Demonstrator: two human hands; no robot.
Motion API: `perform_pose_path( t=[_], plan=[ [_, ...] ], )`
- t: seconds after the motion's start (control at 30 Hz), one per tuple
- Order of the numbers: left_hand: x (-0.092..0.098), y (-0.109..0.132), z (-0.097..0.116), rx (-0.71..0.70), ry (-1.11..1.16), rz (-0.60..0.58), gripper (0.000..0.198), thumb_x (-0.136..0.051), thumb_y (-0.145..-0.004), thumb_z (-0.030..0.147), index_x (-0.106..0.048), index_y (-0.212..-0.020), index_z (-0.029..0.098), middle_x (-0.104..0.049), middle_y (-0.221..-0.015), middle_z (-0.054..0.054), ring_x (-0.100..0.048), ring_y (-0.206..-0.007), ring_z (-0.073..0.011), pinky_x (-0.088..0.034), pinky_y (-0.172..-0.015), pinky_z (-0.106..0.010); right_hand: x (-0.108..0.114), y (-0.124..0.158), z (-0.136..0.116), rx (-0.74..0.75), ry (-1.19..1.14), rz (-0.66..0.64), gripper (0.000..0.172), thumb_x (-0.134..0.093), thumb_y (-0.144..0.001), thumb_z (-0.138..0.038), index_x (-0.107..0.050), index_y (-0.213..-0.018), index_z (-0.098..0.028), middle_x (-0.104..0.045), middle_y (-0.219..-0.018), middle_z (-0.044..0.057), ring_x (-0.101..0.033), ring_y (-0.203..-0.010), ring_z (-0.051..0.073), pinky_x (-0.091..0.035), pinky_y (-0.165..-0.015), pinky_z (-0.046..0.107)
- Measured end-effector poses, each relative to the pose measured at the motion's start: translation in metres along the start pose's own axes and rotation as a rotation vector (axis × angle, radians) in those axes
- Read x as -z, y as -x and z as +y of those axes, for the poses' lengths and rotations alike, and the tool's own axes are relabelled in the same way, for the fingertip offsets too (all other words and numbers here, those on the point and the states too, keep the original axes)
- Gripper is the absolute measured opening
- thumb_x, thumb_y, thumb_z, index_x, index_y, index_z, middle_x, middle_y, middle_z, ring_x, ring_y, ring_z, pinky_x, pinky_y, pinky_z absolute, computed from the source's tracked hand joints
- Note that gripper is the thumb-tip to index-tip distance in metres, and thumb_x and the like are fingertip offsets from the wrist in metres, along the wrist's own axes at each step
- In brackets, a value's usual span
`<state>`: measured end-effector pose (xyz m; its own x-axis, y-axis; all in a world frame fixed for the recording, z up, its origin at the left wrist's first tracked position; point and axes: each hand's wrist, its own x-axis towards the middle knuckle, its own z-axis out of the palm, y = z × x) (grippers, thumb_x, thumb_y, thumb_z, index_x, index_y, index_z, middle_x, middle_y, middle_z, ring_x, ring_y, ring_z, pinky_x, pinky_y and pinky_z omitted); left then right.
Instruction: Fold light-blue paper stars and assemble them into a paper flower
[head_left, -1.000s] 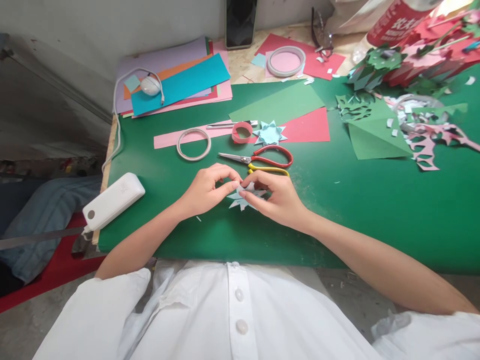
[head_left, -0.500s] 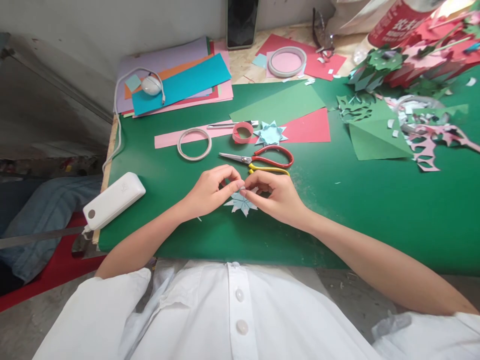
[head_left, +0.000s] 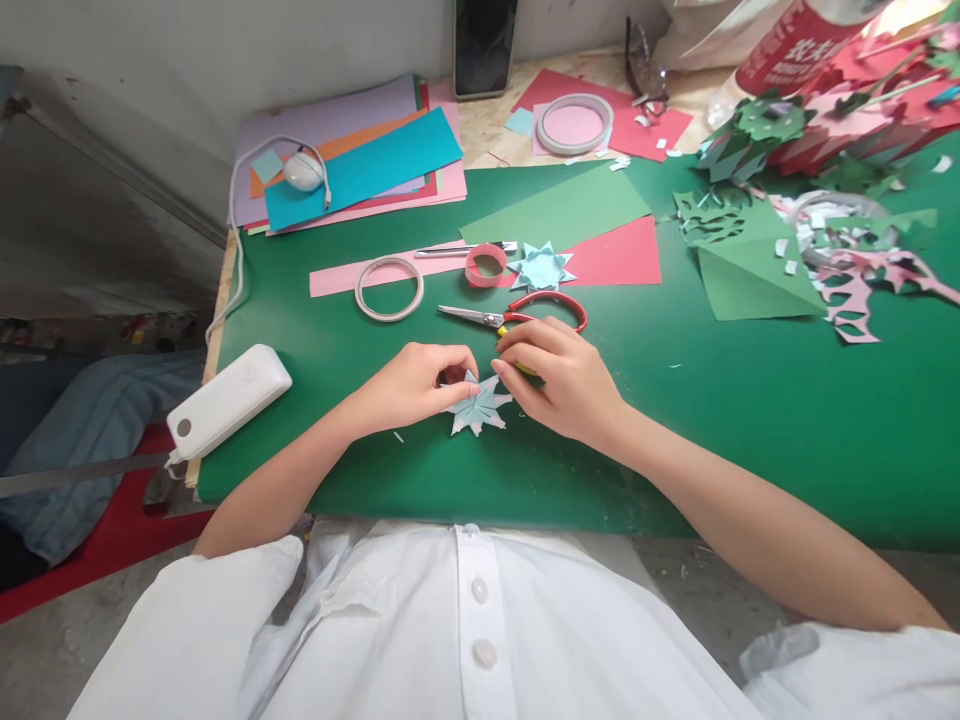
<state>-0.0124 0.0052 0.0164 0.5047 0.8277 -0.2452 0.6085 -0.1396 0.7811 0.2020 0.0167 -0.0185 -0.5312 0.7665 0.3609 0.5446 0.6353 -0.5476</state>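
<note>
My left hand [head_left: 420, 388] pinches a pale blue paper star [head_left: 478, 410] between thumb and fingers, just above the green tabletop. The star has several points, with whitish edges on some of them. Close by on its right, my right hand [head_left: 559, 380] hovers with thumb and fingertips a little apart, and nothing can be made out between them. Beneath and behind that hand lie scissors [head_left: 491, 319] with one red and one yellow handle, the yellow one mostly covered. A second light blue paper star [head_left: 541, 267] rests beyond the scissors.
A tape roll [head_left: 389, 290], a pink paper ring [head_left: 486, 265] and a pen-like tool [head_left: 461, 250] lie ahead. Coloured paper sheets [head_left: 367, 170] are stacked at the back left. A white power bank [head_left: 229, 402] sits at left; paper scraps [head_left: 855, 290] and paper flowers [head_left: 825, 130] at right.
My right hand has drawn back up and right from the paper star and now covers part of the scissors. The left hand keeps the star, which has shifted slightly left.
</note>
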Motion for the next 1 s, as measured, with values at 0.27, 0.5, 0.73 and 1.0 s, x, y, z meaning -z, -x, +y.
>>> perform_pose_path(
  t=[0.27,0.5,0.73,1.0],
  plan=[
    [-0.002,-0.005,-0.011,-0.019,-0.541,0.319,0.017,-0.053,-0.094,0.026,-0.066,-0.097,0.016,-0.065,-0.098,-0.011,-0.058,-0.099,-0.0271,-0.047,-0.087,-0.040,0.008,-0.007,0.026,-0.107,0.300,-0.112,0.031,-0.053,-0.084,-0.019,-0.060,-0.114,-0.017,-0.060,-0.112,0.017,-0.053,-0.102,0.034,-0.048,-0.086,0.049],
    [0.008,-0.009,-0.036,0.169,-0.774,0.638,0.027,-0.036,-0.091,0.007,-0.061,-0.101,0.012,-0.060,-0.110,-0.022,-0.051,-0.117,-0.0388,-0.045,-0.092,-0.051,0.011,-0.008,0.038,-0.103,0.326,-0.191,0.041,-0.053,-0.078,-0.017,-0.058,-0.119,-0.015,-0.061,-0.112,0.017,-0.055,-0.101,0.032,-0.049,-0.083,0.043],
    [0.012,-0.012,-0.046,0.108,-0.757,0.645,0.028,-0.033,-0.092,0.006,-0.060,-0.091,0.016,-0.065,-0.099,-0.017,-0.057,-0.110,-0.0336,-0.046,-0.092,-0.047,0.008,-0.007,0.047,-0.142,0.334,-0.131,0.036,-0.055,-0.073,-0.014,-0.061,-0.108,-0.017,-0.064,-0.103,0.015,-0.057,-0.093,0.029,-0.048,-0.075,0.038],
    [0.014,-0.009,-0.022,-0.018,-0.482,0.702,0.009,-0.057,-0.090,0.017,-0.064,-0.095,0.019,-0.075,-0.096,-0.004,-0.071,-0.093,-0.0215,-0.054,-0.084,-0.032,0.011,-0.011,0.043,-0.126,0.282,-0.018,0.017,-0.059,-0.081,-0.026,-0.058,-0.097,-0.021,-0.069,-0.097,0.010,-0.063,-0.080,0.023,-0.040,-0.060,0.031]
  ],
)
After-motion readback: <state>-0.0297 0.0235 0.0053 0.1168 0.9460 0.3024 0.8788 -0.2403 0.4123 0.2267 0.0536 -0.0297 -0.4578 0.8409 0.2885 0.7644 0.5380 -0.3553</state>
